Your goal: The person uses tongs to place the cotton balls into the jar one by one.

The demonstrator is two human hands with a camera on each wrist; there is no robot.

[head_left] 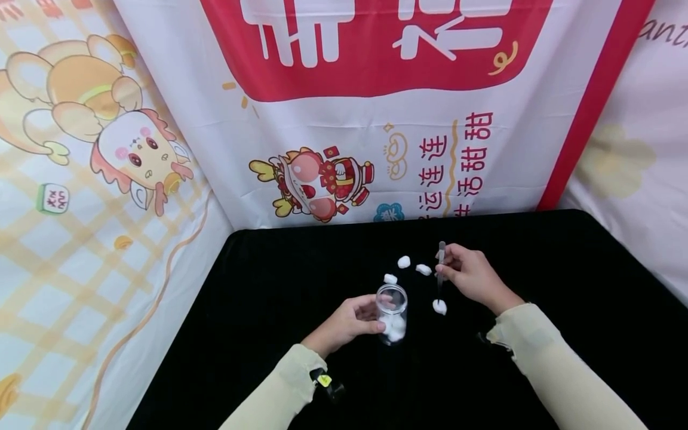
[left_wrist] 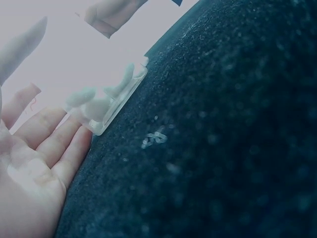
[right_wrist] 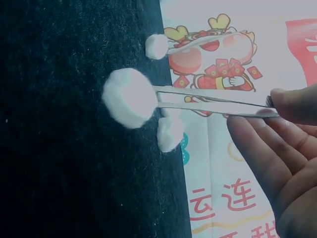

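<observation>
My left hand point(head_left: 352, 319) holds a clear jar point(head_left: 392, 310) at its side, thumb in front and fingers behind. White cotton balls point(head_left: 395, 327) lie in the jar's lower part, and its mouth has no lid on it. Thumb and fingers of my right hand point(head_left: 475, 278) pinch metal tweezers point(head_left: 441, 257) near their upper end. The tweezers point down, and their tips meet a single cotton ball point(right_wrist: 130, 98). Whether that ball is off the cloth, I cannot tell. In the left wrist view the jar point(left_wrist: 106, 106) looks washed out by glare.
Three more loose cotton balls, including one at the back point(head_left: 404, 261), one nearer the right hand point(head_left: 423, 270) and one behind the jar point(head_left: 390, 279), lie on the black tablecloth point(head_left: 279, 286). A printed curtain point(head_left: 322, 128) hangs along the table's far edge.
</observation>
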